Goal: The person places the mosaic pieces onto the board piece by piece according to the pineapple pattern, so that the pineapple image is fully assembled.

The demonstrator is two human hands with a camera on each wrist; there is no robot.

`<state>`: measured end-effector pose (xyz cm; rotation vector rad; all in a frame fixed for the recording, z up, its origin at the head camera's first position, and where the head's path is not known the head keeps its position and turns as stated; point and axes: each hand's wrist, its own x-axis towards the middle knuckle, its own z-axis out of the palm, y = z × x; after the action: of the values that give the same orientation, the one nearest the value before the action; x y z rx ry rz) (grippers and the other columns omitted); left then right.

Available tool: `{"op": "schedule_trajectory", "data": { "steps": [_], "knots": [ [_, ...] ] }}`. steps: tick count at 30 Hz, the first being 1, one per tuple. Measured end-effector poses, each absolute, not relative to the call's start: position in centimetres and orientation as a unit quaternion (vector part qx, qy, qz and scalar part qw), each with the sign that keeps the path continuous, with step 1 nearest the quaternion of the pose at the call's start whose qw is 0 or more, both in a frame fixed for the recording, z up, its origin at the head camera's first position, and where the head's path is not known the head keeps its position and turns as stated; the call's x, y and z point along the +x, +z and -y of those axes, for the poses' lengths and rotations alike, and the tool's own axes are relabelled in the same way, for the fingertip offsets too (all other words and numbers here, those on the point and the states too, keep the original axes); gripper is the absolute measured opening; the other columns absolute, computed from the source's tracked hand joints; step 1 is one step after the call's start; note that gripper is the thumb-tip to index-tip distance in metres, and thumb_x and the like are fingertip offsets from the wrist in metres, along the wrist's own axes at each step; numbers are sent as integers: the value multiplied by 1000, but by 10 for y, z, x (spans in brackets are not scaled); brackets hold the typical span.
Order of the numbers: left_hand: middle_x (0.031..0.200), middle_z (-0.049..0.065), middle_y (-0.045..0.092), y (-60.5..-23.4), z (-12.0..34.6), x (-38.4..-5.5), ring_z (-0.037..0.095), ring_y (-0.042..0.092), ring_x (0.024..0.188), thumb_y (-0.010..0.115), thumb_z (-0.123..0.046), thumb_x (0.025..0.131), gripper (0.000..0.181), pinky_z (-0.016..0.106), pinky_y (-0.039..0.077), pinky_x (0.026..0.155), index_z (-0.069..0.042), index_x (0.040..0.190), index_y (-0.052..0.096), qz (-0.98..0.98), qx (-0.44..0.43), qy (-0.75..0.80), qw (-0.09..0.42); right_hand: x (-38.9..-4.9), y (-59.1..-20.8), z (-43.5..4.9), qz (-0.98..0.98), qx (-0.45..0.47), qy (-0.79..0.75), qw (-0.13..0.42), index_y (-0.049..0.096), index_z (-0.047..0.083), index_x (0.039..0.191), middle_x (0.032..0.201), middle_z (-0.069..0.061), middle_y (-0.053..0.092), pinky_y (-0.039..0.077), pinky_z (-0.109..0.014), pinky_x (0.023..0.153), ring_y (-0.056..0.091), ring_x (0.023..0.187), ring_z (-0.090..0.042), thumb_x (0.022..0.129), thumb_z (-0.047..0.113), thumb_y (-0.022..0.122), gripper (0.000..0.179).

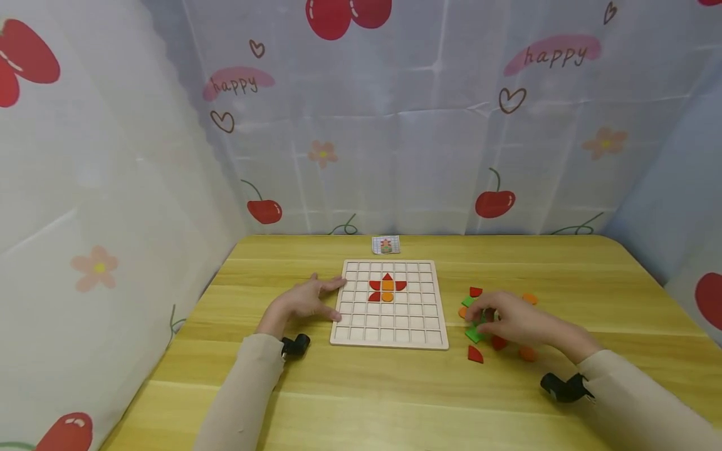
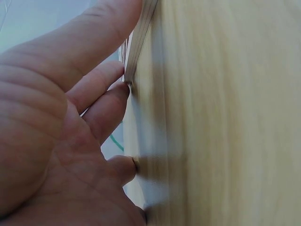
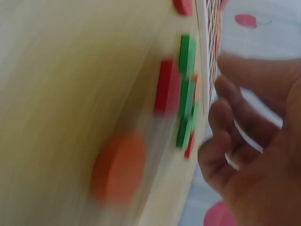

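Note:
My left hand [image 1: 304,299] rests at the left side of a square wooden grid board [image 1: 389,336], thumb and fingers spread along its edge. Red and orange pieces lie together in the board's upper middle: a red triangle [image 1: 387,277], an orange square [image 1: 387,285], an orange circle [image 1: 387,297] and several red rounded pieces. To the right of the board my right hand [image 1: 516,318] hovers over loose pieces, fingers loosely bent, thumb apart from the index finger. Green pieces [image 3: 186,54], a red piece [image 3: 167,87] and an orange disc [image 3: 120,169] lie below it; nothing shows between its fingers.
A small picture card [image 1: 386,245] with a coloured figure on a grid lies behind the board. Nearest the front among the loose pieces is a red quarter circle [image 1: 475,354]. A cherry-patterned curtain [image 1: 361,169] rises behind the wooden table [image 1: 361,401].

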<state>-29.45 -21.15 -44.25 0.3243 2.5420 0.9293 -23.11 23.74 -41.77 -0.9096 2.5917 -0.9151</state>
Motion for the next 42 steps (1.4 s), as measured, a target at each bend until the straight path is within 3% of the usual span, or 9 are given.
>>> {"op": "schedule_trajectory", "data": {
  "steps": [5,14,23,31,39,42],
  "knots": [
    [167,-15,30,-444,212,-295,33,-11,161,88,-35,80,89,69,0,125,-38,157,42,-910,116,339,207,-225,-421,-264,-884,-336,-299,130,75,21,108,104,5,69,50,-23,71,55,86,-5,93,18,76,15],
    [167,-15,30,-446,213,-296,32,-11,161,88,-36,80,89,69,-1,125,-39,156,42,-909,112,343,207,-221,-432,-281,-892,-338,-274,125,77,25,110,111,8,65,54,-23,85,58,98,-4,92,25,78,18],
    [167,-14,30,-445,212,-295,33,-10,161,88,-35,80,89,68,0,125,-37,157,42,-909,113,341,210,-218,-436,-290,-925,-260,-263,90,71,17,101,91,9,62,47,-21,67,50,78,1,90,25,80,16],
    [168,-13,30,-443,212,-296,32,-10,161,88,-35,79,90,68,-1,125,-39,157,42,-908,113,347,206,-213,-438,-299,-956,-177,-227,57,66,20,87,73,9,57,38,-22,58,45,63,-2,91,39,79,23],
    [168,-12,30,-443,212,-295,34,-10,161,88,-35,79,90,69,0,125,-37,157,42,-911,117,340,204,-213,-440,-307,-944,-228,-233,48,73,15,111,86,9,59,44,-22,63,48,72,1,88,30,82,28],
    [168,-12,30,-444,212,-294,34,-10,161,88,-34,80,90,68,0,125,-37,157,42,-912,118,336,202,-214,-441,-308,-941,-244,-229,42,74,18,111,87,11,58,44,-22,64,47,74,2,86,29,84,29]
  ]
}}
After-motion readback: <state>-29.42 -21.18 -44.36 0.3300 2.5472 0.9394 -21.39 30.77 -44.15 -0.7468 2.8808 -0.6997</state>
